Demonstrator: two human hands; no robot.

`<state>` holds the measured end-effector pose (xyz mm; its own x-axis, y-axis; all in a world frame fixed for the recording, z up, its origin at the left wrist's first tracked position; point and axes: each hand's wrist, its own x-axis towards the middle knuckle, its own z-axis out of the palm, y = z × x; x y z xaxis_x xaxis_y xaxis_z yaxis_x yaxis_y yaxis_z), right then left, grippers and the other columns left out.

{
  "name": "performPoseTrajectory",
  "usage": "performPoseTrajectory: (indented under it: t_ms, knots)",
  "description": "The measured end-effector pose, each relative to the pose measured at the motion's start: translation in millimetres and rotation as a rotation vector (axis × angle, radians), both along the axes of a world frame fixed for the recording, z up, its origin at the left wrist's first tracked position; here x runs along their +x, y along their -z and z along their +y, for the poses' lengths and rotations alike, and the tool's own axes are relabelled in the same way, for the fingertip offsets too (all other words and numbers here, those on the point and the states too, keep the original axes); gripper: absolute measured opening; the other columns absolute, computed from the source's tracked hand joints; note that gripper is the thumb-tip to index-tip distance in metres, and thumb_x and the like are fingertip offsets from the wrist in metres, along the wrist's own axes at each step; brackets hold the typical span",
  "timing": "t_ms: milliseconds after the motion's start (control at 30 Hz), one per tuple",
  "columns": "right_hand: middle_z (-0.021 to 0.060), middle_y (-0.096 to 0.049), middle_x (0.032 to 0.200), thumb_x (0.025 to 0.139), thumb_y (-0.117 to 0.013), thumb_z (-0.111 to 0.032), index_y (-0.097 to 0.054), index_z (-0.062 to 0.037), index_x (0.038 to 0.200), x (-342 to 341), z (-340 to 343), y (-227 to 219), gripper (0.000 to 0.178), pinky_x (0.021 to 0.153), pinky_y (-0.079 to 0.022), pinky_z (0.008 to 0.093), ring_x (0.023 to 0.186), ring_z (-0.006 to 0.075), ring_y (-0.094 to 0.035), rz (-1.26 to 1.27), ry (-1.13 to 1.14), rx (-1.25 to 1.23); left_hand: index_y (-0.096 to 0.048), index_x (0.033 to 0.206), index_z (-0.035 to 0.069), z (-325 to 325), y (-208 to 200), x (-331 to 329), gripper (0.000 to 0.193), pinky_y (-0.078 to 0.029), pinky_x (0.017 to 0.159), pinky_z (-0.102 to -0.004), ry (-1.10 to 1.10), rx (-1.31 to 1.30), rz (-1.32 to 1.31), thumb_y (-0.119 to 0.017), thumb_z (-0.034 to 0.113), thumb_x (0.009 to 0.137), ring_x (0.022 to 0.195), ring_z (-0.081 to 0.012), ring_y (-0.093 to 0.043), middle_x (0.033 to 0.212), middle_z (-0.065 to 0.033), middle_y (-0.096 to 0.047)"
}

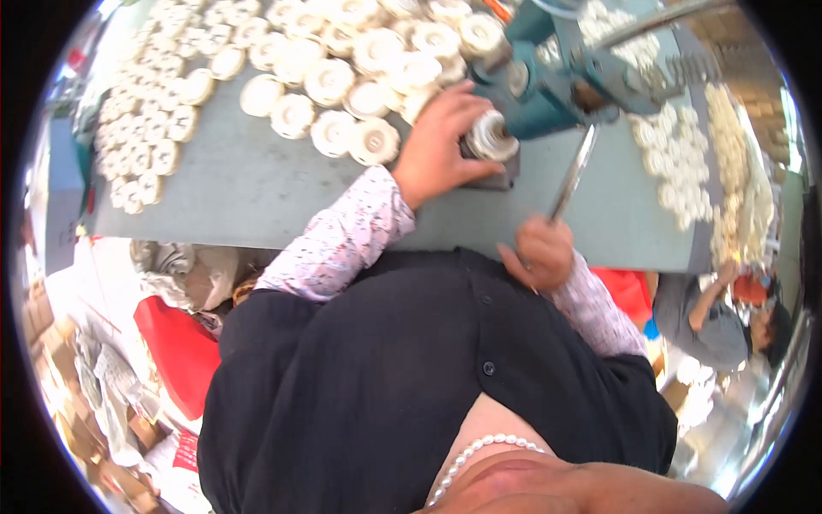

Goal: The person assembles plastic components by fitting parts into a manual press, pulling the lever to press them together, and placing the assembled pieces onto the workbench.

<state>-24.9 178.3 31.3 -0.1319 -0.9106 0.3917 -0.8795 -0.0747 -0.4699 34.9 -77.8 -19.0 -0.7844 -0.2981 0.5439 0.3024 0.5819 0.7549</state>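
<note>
White beads (499, 438) go round the person's neck, by the open top of a black shirt (368, 368). Past the shirt is a grey table (223, 188). Near its front edge, the right hand (545, 254) is closed round the low end of a metal bar (574, 176), which tilts up toward a green machine (535, 98). The left hand (437, 146) is half open, thumb and fingers spread round the left side of a white round part (491, 137) by the machine, back from the front edge. I cannot tell if it squeezes the part. Big white pieces (330, 81) lie toward the far edge, small ones (163, 157) along the left edge, and more white pieces (676, 163) near the right edge.
</note>
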Motion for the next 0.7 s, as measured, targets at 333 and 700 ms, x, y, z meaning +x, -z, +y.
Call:
performPoseTrajectory:
  t_ms: [333,700]
  knots:
    - [0.027,-0.041,0.161,0.105,-0.064,-0.03,-0.044,0.0024,0.155,-103.6,39.7,-139.7,0.063,0.096,-0.058,0.0448,0.109,0.0329,-0.071,-0.657,0.202,-0.527,-0.073,0.117,0.002,-36.4,-40.6,13.7,0.067,-0.042,0.117,-0.0515,-0.08,-0.195,0.069,-0.094,0.034,0.062,0.138,-0.0397,-0.053,0.127,-0.0118,-0.068]
    - [0.0309,-0.067,0.13,0.091,-0.075,-0.06,-0.063,0.009,0.136,-321.0,223.0,112.2,0.084,0.109,-0.047,0.0495,0.127,0.0457,-0.061,0.307,1.45,-0.08,-0.044,0.153,-0.002,-26.4,-37.2,32.8,0.106,-0.032,0.121,-0.0567,-0.423,-0.304,0.127,-0.091,0.049,0.073,0.143,-0.046,-0.041,0.149,-0.0238,-0.046]
